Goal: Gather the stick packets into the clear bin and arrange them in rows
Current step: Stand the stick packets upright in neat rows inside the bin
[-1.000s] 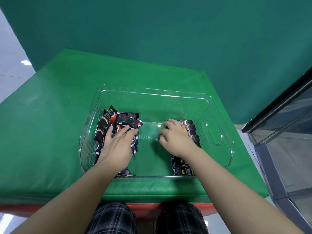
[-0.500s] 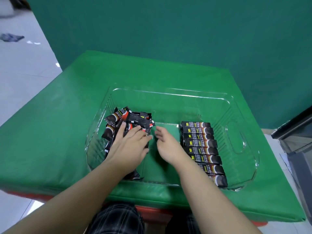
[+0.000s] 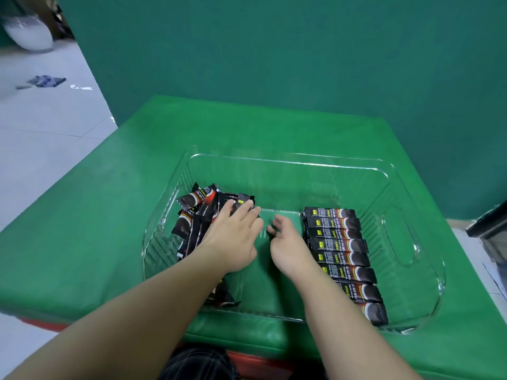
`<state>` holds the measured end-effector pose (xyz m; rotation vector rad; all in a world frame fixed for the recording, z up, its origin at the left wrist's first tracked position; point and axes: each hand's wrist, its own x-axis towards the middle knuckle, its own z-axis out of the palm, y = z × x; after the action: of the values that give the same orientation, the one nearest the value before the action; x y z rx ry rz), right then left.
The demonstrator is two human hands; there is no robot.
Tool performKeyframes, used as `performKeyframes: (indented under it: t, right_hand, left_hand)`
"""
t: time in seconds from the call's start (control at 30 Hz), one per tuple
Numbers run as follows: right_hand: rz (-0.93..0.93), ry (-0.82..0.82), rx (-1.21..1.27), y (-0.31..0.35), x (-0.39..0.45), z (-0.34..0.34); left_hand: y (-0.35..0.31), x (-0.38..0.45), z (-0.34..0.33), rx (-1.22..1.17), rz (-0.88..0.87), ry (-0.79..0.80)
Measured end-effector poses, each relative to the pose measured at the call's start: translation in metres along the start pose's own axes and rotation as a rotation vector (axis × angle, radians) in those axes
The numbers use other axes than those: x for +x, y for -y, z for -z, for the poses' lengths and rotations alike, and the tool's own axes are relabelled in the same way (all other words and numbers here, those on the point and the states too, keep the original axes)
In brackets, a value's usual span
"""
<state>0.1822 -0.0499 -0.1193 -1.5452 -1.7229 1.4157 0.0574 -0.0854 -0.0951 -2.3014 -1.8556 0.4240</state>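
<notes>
Loose packets left, finished row right, inside the clear plastic bin (image 3: pixel 290 160).

The left hand (image 3: pixel 233 239) lies spread flat on the jumbled heap of black stick packets (image 3: pixel 197 212). The right hand (image 3: pixel 288 242), relaxed and holding nothing, hovers between the heap and the neat row of packets (image 3: pixel 340 256), whose long axes run left-right. Green padded table (image 3: pixel 109 215); green wall behind.

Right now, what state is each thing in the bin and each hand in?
clear bin: upright on the green table, holding all packets.
row of packets: lined up flat along the right side.
loose pile of packets: jumbled at the left.
left hand: fingers straight, resting on the pile.
right hand: loosely curled, empty, beside the row.
</notes>
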Motion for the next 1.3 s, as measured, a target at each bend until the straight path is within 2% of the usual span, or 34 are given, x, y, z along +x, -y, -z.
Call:
performKeyframes:
  t: [0.27, 0.5, 0.73, 1.3]
  right_hand:
    - [-0.015, 0.014, 0.045, -0.003, 0.004, -0.002]
    - [-0.017, 0.013, -0.001, -0.001, 0.004, -0.001]
    - [-0.018, 0.027, -0.03, -0.002, 0.004, -0.001]
    - [0.016, 0.058, -0.155, 0.004, -0.019, 0.002]
  left_hand:
    - [-0.013, 0.016, 0.003, 0.137, 0.075, 0.116]
    - [-0.007, 0.012, 0.007, 0.076, 0.081, 0.143]
    - [-0.003, -0.005, 0.007, 0.127, 0.047, 0.182]
    - [-0.011, -0.037, 0.006, 0.044, 0.047, 0.189]
